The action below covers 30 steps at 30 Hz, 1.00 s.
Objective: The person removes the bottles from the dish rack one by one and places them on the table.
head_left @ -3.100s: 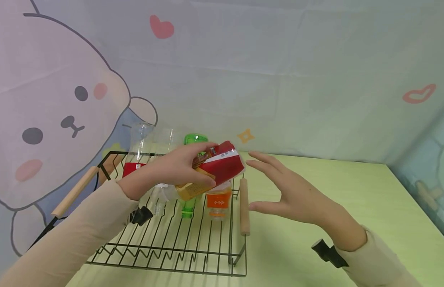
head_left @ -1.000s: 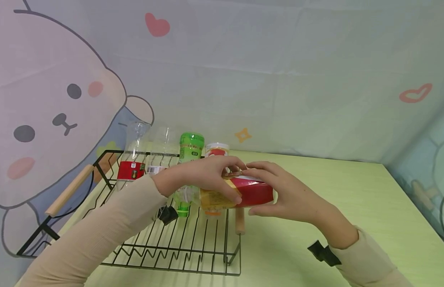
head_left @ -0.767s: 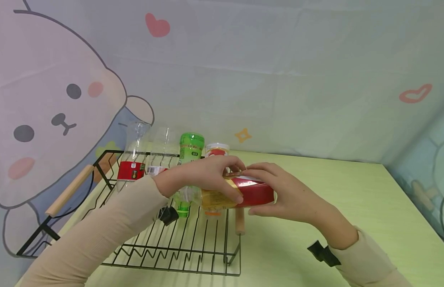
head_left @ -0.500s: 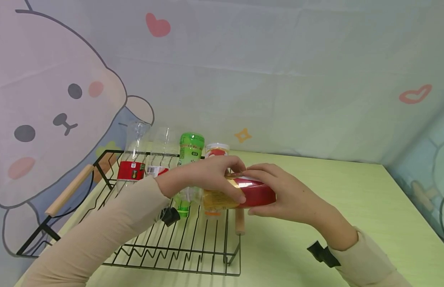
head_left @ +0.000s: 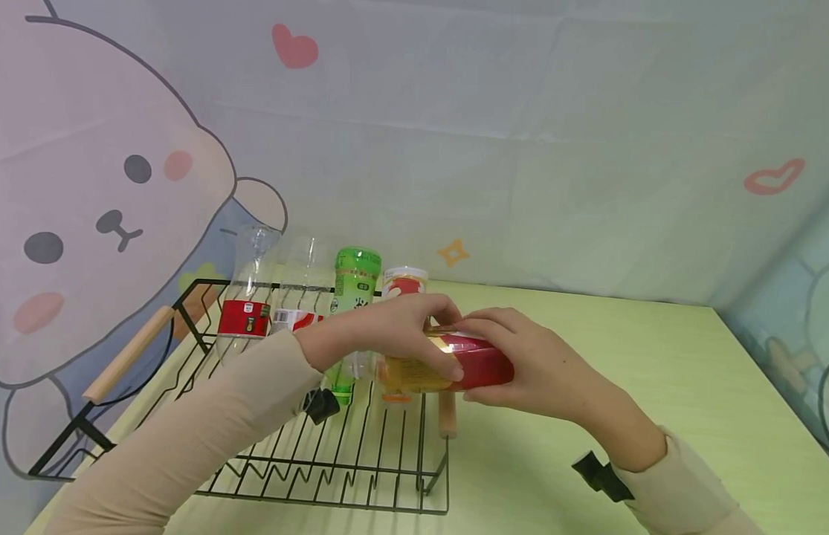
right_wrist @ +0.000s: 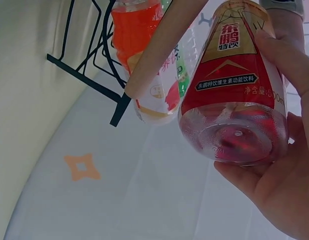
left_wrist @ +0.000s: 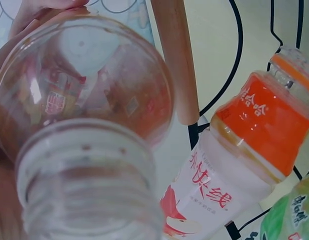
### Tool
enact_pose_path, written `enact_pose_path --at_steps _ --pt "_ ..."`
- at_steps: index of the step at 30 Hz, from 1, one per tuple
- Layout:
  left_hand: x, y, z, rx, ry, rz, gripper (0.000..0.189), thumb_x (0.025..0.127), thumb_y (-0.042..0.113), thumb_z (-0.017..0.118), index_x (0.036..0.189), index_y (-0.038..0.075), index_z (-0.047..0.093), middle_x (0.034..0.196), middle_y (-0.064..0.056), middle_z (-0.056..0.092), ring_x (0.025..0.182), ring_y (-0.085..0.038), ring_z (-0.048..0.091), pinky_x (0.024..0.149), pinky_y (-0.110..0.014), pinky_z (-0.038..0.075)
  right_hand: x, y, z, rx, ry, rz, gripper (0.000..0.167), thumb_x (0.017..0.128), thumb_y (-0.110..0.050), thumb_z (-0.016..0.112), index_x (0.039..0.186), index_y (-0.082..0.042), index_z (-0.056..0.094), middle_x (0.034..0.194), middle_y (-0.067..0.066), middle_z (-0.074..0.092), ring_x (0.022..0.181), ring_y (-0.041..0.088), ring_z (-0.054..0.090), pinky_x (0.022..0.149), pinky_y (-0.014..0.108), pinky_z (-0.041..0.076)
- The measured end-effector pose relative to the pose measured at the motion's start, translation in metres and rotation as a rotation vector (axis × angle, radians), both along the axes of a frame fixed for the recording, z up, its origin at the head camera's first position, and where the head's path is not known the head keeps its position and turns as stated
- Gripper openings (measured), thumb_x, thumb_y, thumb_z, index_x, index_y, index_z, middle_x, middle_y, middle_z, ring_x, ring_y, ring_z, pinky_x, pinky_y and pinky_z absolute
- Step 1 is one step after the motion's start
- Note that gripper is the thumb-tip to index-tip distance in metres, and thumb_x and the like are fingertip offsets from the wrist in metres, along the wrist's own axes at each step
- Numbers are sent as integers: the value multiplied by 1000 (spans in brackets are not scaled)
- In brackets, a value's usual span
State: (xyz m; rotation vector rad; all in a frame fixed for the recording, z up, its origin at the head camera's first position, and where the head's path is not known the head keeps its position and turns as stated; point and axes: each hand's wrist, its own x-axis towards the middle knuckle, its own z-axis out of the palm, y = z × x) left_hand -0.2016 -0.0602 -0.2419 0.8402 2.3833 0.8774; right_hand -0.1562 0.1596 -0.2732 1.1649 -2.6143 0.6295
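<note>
The left grip (head_left: 414, 323) is grasping a red-and-gold bottle (head_left: 486, 365) by its gold shoulder, while the right grip (head_left: 534, 360) is curling its fingers and thumb around the red base end. The bottle is lying sideways in the air over the right edge of a black wire rack (head_left: 96, 432), partly covering the right wooden handle (head_left: 447, 414), with its mouth pointing left and its bare screw threads facing the left wrist camera. Its label is showing 东鹏特饮, then 东鹏特饮维生素功能饮料 on a black band, and 净含量 with a 500 figure beside it.

Just beyond, an orange-labelled bottle (left_wrist: 264, 130) is resting in the rack, its wrapper showing 哈哈 on orange and 快线 in red on white, above a picture of fruit. Next, towards the worktop's left edge, a green bottle (head_left: 355, 279) is lying with lettering too small to read, then a clear bottle (head_left: 297, 318) is bearing a barcode, then another clear bottle is carrying a red label (head_left: 243, 319). All four are pointing their bases at the worktop's far edge. The rack is occupying the left part of the pale green worktop (head_left: 688, 371), and a cartoon-printed backdrop (head_left: 521, 111) is hanging behind.
</note>
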Motion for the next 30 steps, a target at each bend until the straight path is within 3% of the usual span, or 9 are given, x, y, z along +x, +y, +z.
enact_pose_path --at_steps 14,21,30 --pt "3 -4 5 0 2 -20 63 76 36 79 128 13 50 120 0 56 99 -18 57 79 -28 52 -2 3 -2 7 65 -26 62 70 -30 85 123 -13 58 123 1 57 112 17 54 79 34 55" --pt "1 -14 7 -15 47 19 70 75 36 81 133 14 49 123 -2 57 101 -19 57 83 -29 50 -4 11 -3 -3 47 -77 66 68 -29 86 124 -10 55 126 5 57 112 21 54 80 37 55" --pt "0 -27 12 36 27 56 77 74 31 82 139 11 45 131 -7 53 107 -22 54 81 -33 52 -5 20 -4 -23 -9 -154 73 68 -31 86 128 -8 51 129 6 55 109 21 54 79 36 55"
